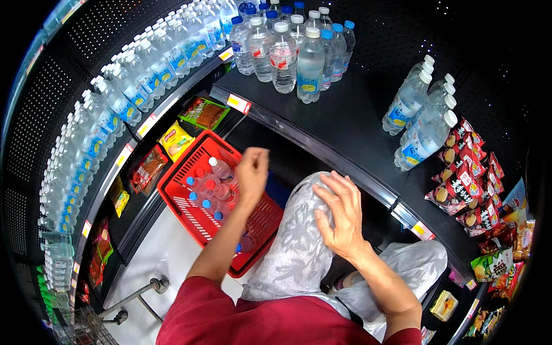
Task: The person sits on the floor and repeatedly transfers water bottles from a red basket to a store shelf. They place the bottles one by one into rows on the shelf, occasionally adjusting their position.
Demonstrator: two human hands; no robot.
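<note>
My left hand [254, 172] hangs over the red plastic basket [172, 181], its fingers curled; whether anything is inside them cannot be told. Clear plastic bottles [221, 170] with white, red and blue caps lie or stand in the basket, partly hidden by my forearm. My right hand [343, 211] rests on my raised knee in grey patterned trousers, fingers spread and holding nothing. Beyond it, a black shelf [302, 125] bears a cluster of clear bottles [310, 64] at its left and a smaller group of white-capped bottles [424, 142] at its right.
Dense rows of labelled bottles [142, 82] fill the curved shelf at left. Packaged snacks [148, 168] lie on the lower shelf, and red snack packets [457, 185] stand at right. A metal edge with price tags [238, 103] fronts the shelf. A wheeled metal cart [133, 297] is at lower left.
</note>
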